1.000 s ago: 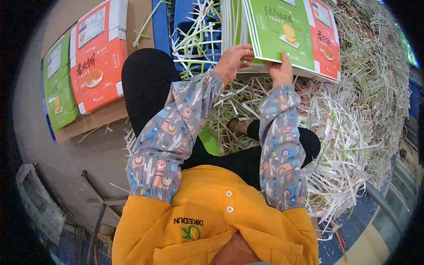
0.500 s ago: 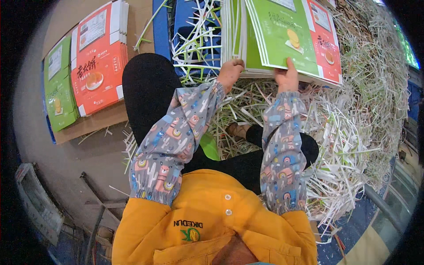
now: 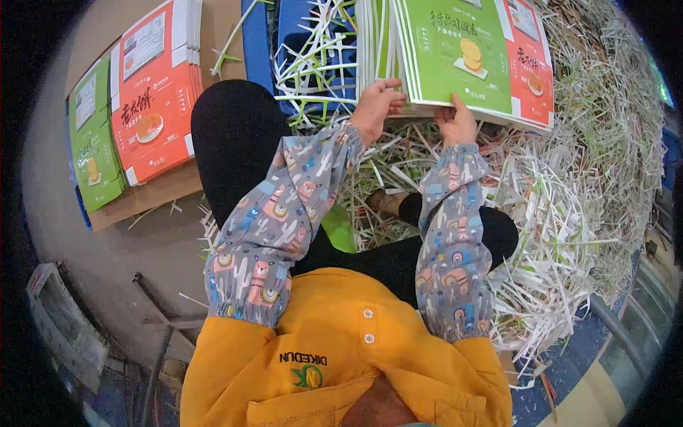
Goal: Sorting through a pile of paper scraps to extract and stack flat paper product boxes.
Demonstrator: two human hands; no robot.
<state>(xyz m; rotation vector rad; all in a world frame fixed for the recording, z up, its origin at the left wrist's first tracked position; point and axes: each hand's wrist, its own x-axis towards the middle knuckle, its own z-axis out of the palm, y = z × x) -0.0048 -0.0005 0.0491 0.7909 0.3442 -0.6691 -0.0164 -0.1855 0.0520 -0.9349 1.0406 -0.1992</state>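
Note:
In front of me lies a stack of printed cardboard sheets [image 3: 462,60], green on the left and red on the right, its upper sheets fanned apart at the left edge. My right hand [image 3: 457,126] pinches the near edge of the upper sheets, one finger on the green top face and the others partly hidden. My left hand [image 3: 377,110] is beside the stack's near left corner, fingers half bent and apart, with nothing visible in them. Patterned grey sleeve covers [image 3: 274,220] cover both forearms.
Another pile of green and red sheets [image 3: 153,92] lies at the left on brown cardboard [image 3: 171,186]. Shredded paper strips [image 3: 541,213] heap up at the right and under my hands. More strips cover a blue surface [image 3: 292,28]. My bent legs [image 3: 235,135] frame the near area.
My left hand has risen slightly and moved right, its fingers loosening from the sheets' edge. The upper sheets have shifted a little right, and my right hand has slid slightly left along their edge.

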